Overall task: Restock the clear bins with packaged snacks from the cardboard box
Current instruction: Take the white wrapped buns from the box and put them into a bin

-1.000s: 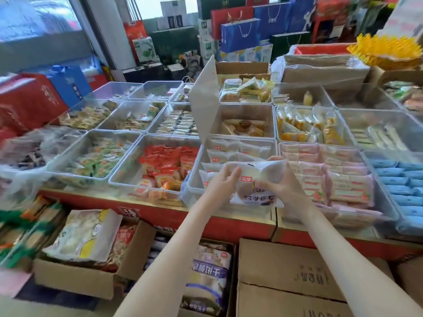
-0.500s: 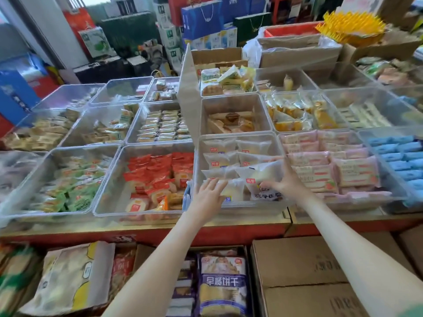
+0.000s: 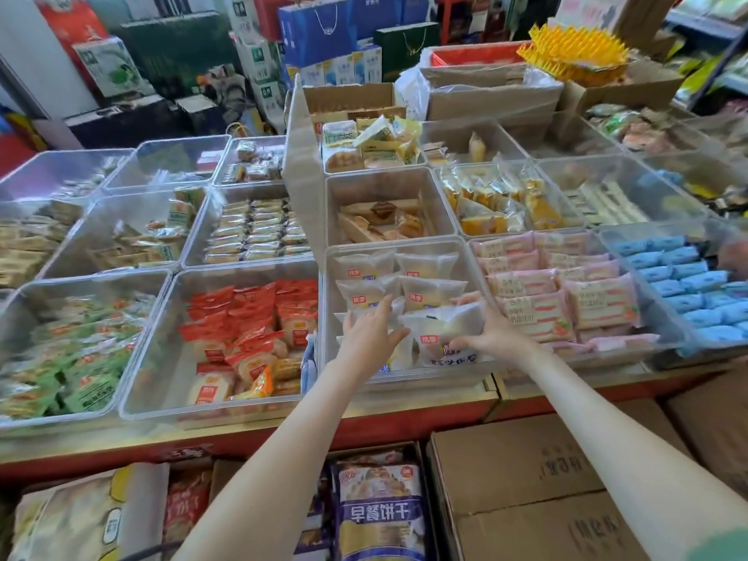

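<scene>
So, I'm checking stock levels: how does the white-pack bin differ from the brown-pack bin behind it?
The white-pack bin is nearly full, with packs in rows; the brown-pack bin holds few, loosely piled. The white-pack bin's packs are white with red labels; the brown-pack bin's are tan. Both bins are clear and of similar width.

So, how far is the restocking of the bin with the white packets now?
Done: two rows of white packets lie at the back of the clear bin. In hand: the right hand grips another packet over the front row; the left hand rests flat beside it. Left: setting this packet down; the bin behind looks sparse.
</scene>
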